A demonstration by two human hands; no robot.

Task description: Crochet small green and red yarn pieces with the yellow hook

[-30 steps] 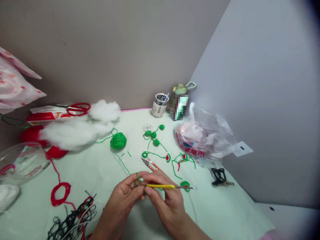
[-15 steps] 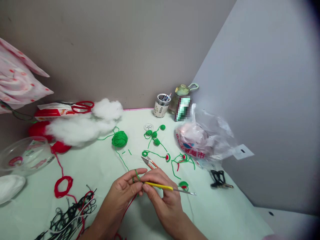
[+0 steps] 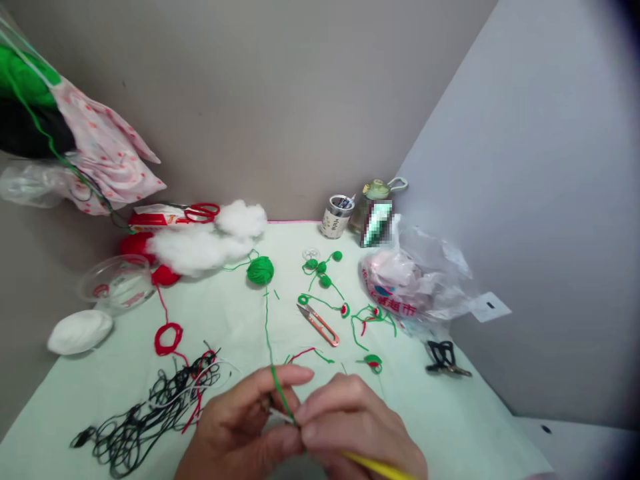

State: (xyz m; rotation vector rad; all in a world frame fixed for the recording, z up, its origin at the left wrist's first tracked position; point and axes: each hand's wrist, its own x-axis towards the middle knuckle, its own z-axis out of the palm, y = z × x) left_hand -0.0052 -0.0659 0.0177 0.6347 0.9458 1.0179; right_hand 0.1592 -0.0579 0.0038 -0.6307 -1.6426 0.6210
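My left hand is low in the middle, with a strand of green yarn running over its raised index finger. Its thumb pinches at the yarn's end, where any stitched piece is hidden by the fingers. My right hand is closed around a crochet hook, whose yellow handle sticks out below the palm. A thin, pale shaft shows between the two hands, and their fingertips meet. The strand leads up to a green yarn ball. Orange thread snips lie just beyond my hands.
Small green crocheted pieces and red-green ones lie beyond. Left are tangled black cord, red yarn, white stuffing and a clear tub. A plastic bag, pen tin and black clip stand right.
My view has swung left. Both hands sit lower and closer, uncovering the snips and a red-green strand. The hook has turned, so its handle points down to the right.
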